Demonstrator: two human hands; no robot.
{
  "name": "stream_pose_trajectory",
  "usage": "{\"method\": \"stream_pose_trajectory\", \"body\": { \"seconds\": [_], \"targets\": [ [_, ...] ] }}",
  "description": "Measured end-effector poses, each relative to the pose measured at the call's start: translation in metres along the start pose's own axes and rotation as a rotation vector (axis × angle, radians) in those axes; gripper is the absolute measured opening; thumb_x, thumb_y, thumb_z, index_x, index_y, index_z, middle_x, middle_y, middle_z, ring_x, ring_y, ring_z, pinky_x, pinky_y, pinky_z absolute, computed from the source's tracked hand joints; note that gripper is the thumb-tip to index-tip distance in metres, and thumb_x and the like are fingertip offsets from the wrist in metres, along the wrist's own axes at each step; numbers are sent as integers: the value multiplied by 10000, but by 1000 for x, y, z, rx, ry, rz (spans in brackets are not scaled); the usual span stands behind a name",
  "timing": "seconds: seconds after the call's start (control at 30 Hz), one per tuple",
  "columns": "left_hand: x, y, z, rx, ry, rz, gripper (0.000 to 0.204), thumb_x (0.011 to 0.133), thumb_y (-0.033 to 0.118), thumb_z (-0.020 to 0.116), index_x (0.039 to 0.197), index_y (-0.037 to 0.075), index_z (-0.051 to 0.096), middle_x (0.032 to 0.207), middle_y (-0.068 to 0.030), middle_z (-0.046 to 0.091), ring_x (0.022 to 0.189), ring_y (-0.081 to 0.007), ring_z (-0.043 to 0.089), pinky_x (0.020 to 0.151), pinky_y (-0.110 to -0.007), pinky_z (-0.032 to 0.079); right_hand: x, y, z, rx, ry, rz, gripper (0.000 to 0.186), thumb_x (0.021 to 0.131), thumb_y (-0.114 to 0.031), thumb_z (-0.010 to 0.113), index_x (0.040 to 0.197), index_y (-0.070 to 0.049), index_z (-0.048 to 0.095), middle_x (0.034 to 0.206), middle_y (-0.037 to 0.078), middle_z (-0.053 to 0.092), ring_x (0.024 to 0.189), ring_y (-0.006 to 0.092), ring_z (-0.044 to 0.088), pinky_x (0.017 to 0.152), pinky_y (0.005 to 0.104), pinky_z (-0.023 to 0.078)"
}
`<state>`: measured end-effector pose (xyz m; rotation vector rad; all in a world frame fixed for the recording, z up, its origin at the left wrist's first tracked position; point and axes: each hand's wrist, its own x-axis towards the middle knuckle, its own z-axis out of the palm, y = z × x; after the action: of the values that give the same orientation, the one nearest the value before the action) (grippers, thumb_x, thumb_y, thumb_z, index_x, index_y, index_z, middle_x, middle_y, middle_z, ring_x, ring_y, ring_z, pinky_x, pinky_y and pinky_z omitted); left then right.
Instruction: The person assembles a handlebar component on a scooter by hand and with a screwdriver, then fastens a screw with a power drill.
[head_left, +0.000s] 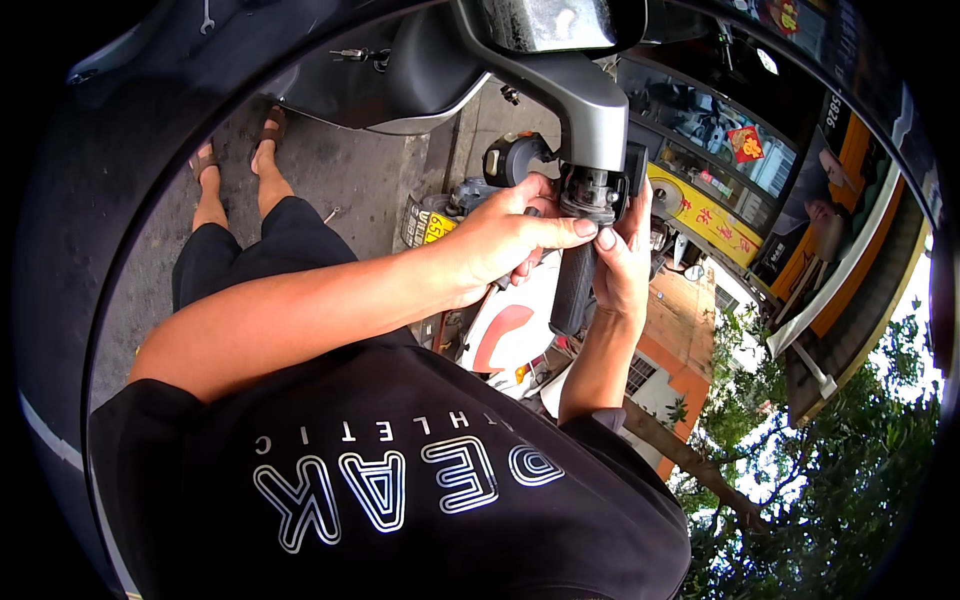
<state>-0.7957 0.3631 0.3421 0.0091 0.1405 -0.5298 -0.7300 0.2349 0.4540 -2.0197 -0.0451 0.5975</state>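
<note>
Both of my hands are at the handlebar mount [588,195], a dark round fitting under a grey mirror arm [598,115]. My left hand [505,235] is closed, its thumb pressed against the fitting's edge. A dark rod-like thing [502,283] pokes out below its curled fingers; its kind is unclear. My right hand [622,265] is closed around the fitting's other side, thumb in front and fingers partly hidden behind. A black ribbed handlebar grip [573,290] extends below the fitting, between my hands. Left of the fitting is a black rounded housing [510,160].
A mirror [548,25] tops the arm. A dark scooter body panel [425,70] lies beyond, with keys [360,55] on it. Below the hands is a white and red panel [510,325]. A wrench [333,214] lies on the pavement. A glass display case [705,130] stands at right.
</note>
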Motion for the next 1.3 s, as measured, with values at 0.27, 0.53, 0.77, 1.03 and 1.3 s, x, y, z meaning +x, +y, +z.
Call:
{"method": "stream_pose_trajectory", "body": {
  "seconds": [0.27, 0.53, 0.77, 1.03, 1.3],
  "targets": [
    [4, 0, -2, -15, -4, -8, 425, 863, 253, 764, 1111, 44, 489, 912, -24, 581, 476, -24, 429, 389, -199, 342, 3, 1, -1, 31, 4, -19, 994, 697, -181, 831, 1501, -53, 259, 1356, 166, 486, 1220, 288, 539, 1033, 421, 449],
    [-3, 5, 2, 90, 22, -32, 423, 888, 280, 724, 1156, 28, 517, 873, -24, 600, 465, -31, 418, 390, -197, 322, 1, 0, -2, 35, 26, -13, 981, 695, -175, 826, 1493, -49, 269, 1316, 175, 518, 1180, 293, 571, 1010, 422, 470],
    [-75, 62, -46, 189, 352, -2, 240, 967, 201, 581, 1133, 28, 590, 798, -14, 598, 448, -26, 394, 386, -185, 314, 5, 5, -4, 43, 1, -33, 1010, 684, -186, 824, 1497, -21, 249, 1369, 187, 474, 1249, 295, 519, 1040, 429, 450],
    [-264, 169, -244, 130, 813, 838, 340, 1009, 107, 481, 1309, -53, 476, 1285, -204, 562, 1178, -277, 580, 1020, -451, 481, 4, 6, 6, 19, 73, -59, 954, 662, -247, 814, 1451, -6, 335, 1262, 155, 534, 1120, 261, 598, 1002, 373, 473],
    [-217, 93, -117, 1093, 785, 620, 340, 996, 255, 555, 1181, -27, 598, 1299, -171, 569, 1119, -225, 575, 972, -261, 453, 5, 4, 1, 20, 14, -53, 970, 685, -189, 810, 1483, -26, 284, 1323, 164, 501, 1188, 270, 557, 1004, 406, 473]
  ]
}}
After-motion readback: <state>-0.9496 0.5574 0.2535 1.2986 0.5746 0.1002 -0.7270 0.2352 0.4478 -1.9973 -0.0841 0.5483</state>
